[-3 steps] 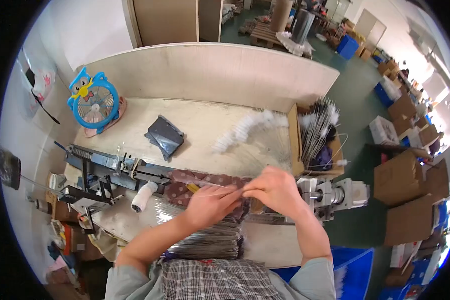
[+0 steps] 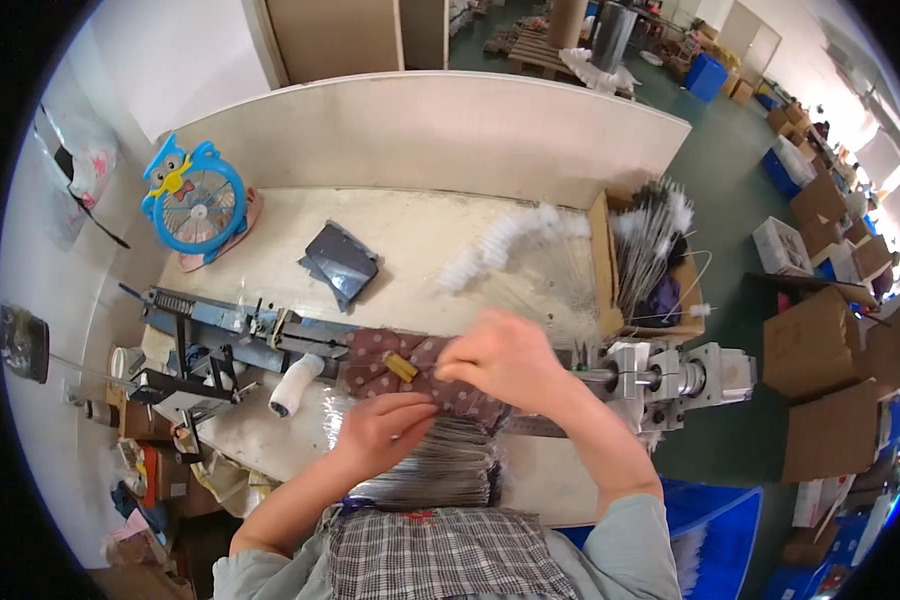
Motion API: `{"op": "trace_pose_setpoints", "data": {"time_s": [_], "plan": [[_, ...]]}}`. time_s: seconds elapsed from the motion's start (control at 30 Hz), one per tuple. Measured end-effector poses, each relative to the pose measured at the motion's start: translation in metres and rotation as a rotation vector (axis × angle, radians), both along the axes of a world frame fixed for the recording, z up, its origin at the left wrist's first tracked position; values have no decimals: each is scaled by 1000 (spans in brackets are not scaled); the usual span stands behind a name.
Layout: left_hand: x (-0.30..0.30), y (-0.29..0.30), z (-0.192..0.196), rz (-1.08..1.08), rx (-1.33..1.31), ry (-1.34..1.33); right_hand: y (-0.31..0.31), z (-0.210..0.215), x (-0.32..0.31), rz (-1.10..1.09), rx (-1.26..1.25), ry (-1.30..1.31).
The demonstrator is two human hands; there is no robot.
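My right hand [image 2: 505, 362] is closed in a pinch above the right part of a brown polka-dot cloth [image 2: 370, 345]; whatever it pinches is too small or hidden to make out. Lower and to the left, my left hand [image 2: 382, 432] has its fingers curled and pressed together at the cloth's near edge, its contents hidden. On the cloth, between the hands, lies a small yellow block [image 2: 400, 366]. A thick bundle of thin metal wires [image 2: 435, 470] rests just in front of me, beside my left hand.
A metal clamping machine [image 2: 660, 380] stands right; a rail fixture [image 2: 220, 325] and white roll [image 2: 295, 385] lie left. Behind are white-bristled wire brushes [image 2: 515, 240], a dark plastic packet [image 2: 340, 265] and a blue fan [image 2: 198, 210]. A cardboard box [image 2: 602, 265] holds more brushes.
My hands, close together before, have come apart. The right hand has shifted left and away from me, the left hand left and toward me, uncovering the yellow block and more cloth.
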State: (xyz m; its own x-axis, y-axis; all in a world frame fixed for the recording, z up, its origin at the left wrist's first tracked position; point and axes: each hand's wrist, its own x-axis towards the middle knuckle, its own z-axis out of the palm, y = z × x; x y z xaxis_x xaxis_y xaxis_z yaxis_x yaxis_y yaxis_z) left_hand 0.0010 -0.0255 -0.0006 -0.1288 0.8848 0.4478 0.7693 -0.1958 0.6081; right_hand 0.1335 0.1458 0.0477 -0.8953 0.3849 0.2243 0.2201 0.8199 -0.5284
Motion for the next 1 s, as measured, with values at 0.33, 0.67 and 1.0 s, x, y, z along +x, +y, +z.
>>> {"op": "trace_pose_setpoints", "data": {"time_s": [0.33, 0.67, 1.0], "plan": [[-63, -68, -5, 439, -196, -1205, -42, -38, -100, 30, 149, 100], [-63, -18, -37, 441, -733, -469, -44, -26, -103, -4, 147, 29], [-27, -5, -58, 303, -168, -1427, -49, -30, -20, 20, 116, 164]]}}
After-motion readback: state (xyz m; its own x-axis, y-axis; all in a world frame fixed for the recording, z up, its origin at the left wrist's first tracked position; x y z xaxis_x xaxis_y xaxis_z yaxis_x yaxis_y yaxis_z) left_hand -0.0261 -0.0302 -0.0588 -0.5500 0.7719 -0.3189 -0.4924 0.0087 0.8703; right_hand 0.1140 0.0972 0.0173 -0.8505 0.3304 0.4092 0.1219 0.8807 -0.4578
